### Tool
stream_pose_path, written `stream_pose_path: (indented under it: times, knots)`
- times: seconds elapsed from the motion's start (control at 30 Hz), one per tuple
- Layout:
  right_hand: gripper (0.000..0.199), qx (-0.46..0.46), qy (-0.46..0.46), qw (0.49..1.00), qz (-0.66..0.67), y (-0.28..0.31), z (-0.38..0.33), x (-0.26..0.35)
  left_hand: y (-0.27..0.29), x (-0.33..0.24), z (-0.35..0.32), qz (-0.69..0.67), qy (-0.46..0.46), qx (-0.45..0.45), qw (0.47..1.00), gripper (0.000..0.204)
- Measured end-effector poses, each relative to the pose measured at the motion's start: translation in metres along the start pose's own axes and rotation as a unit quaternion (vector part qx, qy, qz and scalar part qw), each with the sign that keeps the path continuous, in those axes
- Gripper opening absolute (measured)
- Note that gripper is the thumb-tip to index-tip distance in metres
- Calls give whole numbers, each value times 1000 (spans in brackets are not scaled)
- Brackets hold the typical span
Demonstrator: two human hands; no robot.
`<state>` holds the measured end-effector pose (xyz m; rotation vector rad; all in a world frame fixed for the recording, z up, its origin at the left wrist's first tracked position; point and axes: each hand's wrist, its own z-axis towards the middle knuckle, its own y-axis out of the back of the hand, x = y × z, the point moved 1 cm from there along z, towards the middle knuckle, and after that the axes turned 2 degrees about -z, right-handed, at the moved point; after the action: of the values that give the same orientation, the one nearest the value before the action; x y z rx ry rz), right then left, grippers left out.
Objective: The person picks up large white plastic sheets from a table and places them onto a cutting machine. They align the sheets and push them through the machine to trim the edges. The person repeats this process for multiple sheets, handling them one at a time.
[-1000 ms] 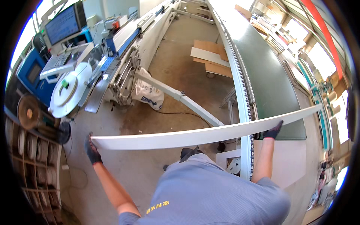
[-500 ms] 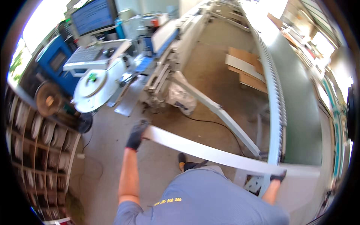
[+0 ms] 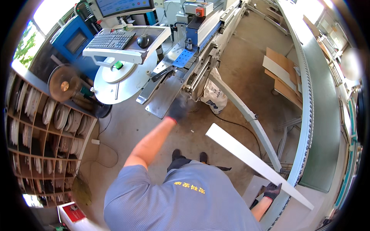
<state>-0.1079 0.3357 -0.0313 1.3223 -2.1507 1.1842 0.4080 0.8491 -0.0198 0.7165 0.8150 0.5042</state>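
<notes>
A long white board (image 3: 250,156) slants across the lower right, its far end free in the air above the floor. My right hand (image 3: 272,190), in a dark glove, is closed around the board's edge nearer its right end, by the conveyor's near end. Gloved too, my left hand (image 3: 178,109) reaches forward beside the flat metal plate (image 3: 165,103) at the front of the machine (image 3: 200,57). Motion smears its fingers, and whether it touches the plate cannot be made out. The left hand is off the board.
A green-belt conveyor (image 3: 320,115) runs along the right. A slanted metal leg (image 3: 246,109) and a white sack (image 3: 214,96) stand beyond the board. At left are a round reel table (image 3: 104,90), a keyboard (image 3: 111,40) and a rack of edging rolls (image 3: 48,134). Cardboard pieces (image 3: 283,75) lie farther back.
My left hand has let go of the board's left end and moved forward and right toward the machine. The board now tilts more steeply, held by the right hand alone. The view has turned left.
</notes>
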Motion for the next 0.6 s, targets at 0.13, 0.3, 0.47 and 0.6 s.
stream_pose_path:
  times: [0.13, 0.3, 0.47, 0.6]
  knots:
    - [35, 125, 16, 992, -28, -40, -77, -62, 59, 139, 66, 204, 76, -111, 970, 39]
    - [27, 248, -162, 953, -60, -63, -196, -140, 69, 170, 83, 173, 57, 57, 982, 31]
    - [38, 358, -137, 874, -297, -119, -320, -226, 76, 167, 44, -104, 55, 2, 993, 17]
    - [60, 484, 137, 690, -521, -165, -361, -262, 73, 63, -23, -572, 240, 120, 776, 16]
